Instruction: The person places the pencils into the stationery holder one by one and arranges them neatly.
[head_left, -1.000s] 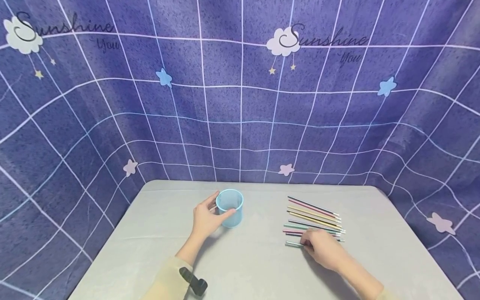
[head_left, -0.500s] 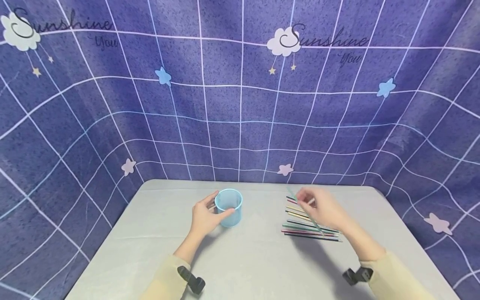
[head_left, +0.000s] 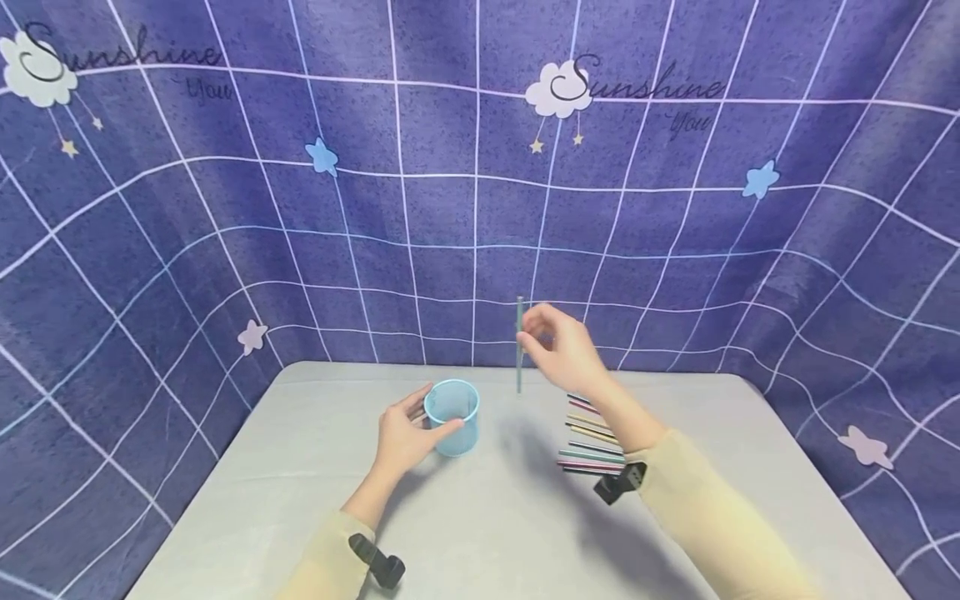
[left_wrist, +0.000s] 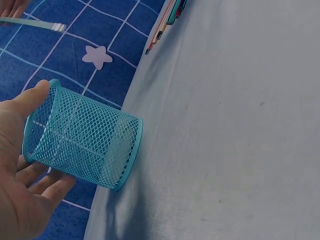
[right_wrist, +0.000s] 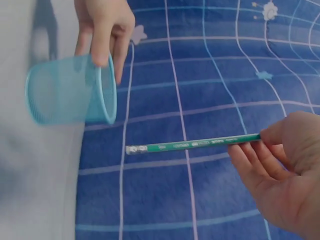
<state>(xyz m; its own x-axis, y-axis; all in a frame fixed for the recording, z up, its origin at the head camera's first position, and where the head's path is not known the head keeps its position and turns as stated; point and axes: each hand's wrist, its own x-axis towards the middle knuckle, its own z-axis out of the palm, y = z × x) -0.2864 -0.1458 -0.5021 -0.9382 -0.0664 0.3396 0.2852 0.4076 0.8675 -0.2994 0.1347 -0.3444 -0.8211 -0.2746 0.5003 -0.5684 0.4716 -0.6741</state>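
Note:
A light-blue mesh pencil cup [head_left: 453,425] stands upright on the table, its mesh clear in the left wrist view. My left hand [head_left: 402,435] grips it from the left, thumb at the rim and fingers around the far side. Up and to the right of the cup, my right hand [head_left: 558,343] pinches a green pencil [right_wrist: 195,143] between thumb and fingertips. The pencil hangs nearly vertical in the head view, eraser end down, above the table. Several more pencils [head_left: 592,451] lie in a loose row at the right, partly hidden by my right forearm.
The pale cloth-covered table [head_left: 480,533] ends at the back against a purple-blue grid curtain [head_left: 480,208] with stars and clouds, which also hangs at both sides. Dark camera mounts [head_left: 378,563] sit on both wrists.
My right hand has picked up the green pencil from the row, raised it and carried it left toward the cup, turning it upright. My left hand stays on the cup.

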